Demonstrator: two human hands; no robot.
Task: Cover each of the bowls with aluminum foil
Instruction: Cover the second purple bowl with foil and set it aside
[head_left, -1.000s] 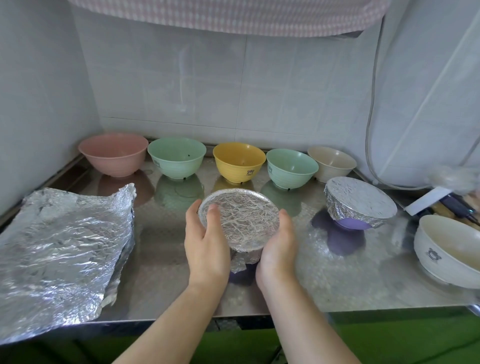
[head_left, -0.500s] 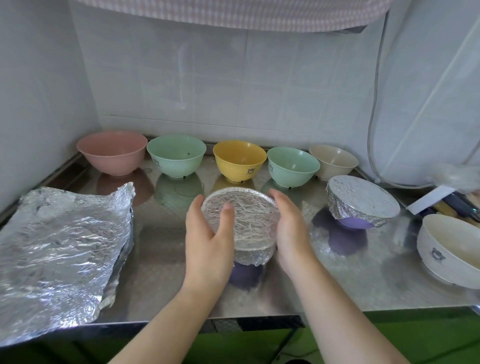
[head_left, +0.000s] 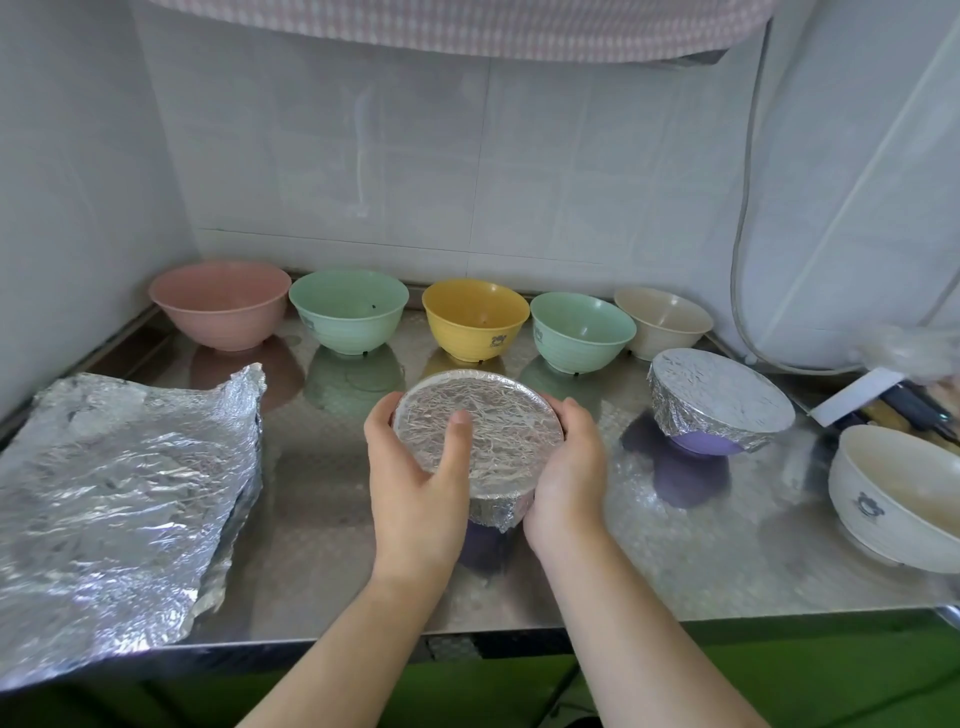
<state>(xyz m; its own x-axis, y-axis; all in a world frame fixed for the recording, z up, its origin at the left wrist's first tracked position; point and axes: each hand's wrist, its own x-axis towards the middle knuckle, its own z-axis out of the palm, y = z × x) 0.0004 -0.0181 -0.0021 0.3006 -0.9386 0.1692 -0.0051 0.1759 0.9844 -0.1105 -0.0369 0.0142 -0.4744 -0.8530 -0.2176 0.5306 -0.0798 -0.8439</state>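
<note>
Head view shows a foil-covered purple bowl near the front middle of the steel counter, cupped between 2 hands. The left hand grips its left side with fingers curled round the rim and the thumb lying across the foil top; the right hand grips the right side, fingers wrapped round the far edge. Whether the bowl rests on the counter or is lifted just off it cannot be told. To the right stands a second foil-covered purple bowl, apart from the hands. Along the back wall sit 5 uncovered bowls in a row: a pink bowl, a green bowl, a yellow bowl, another green bowl and a beige bowl. A white bowl sits uncovered at the right edge. A crumpled foil sheet lies flat on the counter's left side.
</note>
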